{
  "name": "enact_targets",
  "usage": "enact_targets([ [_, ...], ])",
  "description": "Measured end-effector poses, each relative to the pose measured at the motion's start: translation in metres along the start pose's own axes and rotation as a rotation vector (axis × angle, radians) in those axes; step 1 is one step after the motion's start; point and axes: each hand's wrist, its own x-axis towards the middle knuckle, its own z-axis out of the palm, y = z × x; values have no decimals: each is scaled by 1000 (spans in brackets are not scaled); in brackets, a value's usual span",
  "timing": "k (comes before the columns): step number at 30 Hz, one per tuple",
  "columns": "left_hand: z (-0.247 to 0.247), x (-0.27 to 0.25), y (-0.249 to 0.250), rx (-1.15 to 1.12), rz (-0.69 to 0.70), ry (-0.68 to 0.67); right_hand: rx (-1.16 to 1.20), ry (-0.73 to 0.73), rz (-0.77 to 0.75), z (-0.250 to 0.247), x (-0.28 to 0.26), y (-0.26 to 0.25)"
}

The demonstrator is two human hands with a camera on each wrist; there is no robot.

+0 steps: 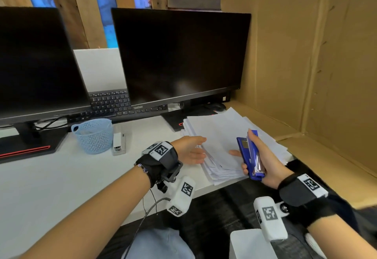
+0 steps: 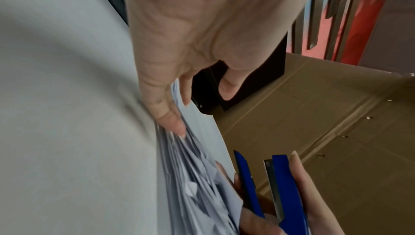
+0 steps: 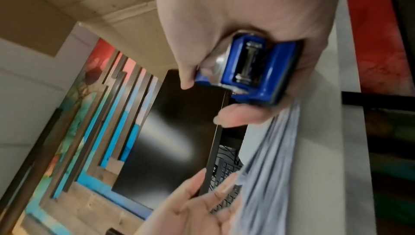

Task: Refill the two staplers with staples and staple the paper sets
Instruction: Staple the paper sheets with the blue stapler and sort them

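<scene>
My right hand (image 1: 259,156) grips a blue stapler (image 1: 251,154) above the near right part of a loose stack of white paper (image 1: 220,136) on the white desk (image 1: 61,177). In the left wrist view the blue stapler (image 2: 280,191) has its mouth a little apart, and the right wrist view shows the blue stapler (image 3: 249,68) from its back end. My left hand (image 1: 191,149) is open, palm turned right, with straight fingers (image 2: 170,119) touching the left edge of the paper (image 2: 202,176). A white stapler (image 1: 118,142) lies flat on the desk beside the basket.
A light blue mesh basket (image 1: 93,136) stands left of the white stapler. Two dark monitors (image 1: 179,54) and a black keyboard (image 1: 114,103) fill the back of the desk. A brown cardboard wall (image 1: 306,54) closes off the right side, close to the paper.
</scene>
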Motion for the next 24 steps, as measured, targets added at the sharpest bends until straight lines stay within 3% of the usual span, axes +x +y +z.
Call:
enact_targets([
  [11, -5, 40, 22, -55, 101, 131, -48, 6, -37, 0, 6, 7],
  [16, -12, 57, 28, 7, 248, 165, -89, -13, -19, -3, 7, 10],
  [24, -20, 75, 33, 63, 391, 90, -122, -31, 4, -5, 8, 10],
])
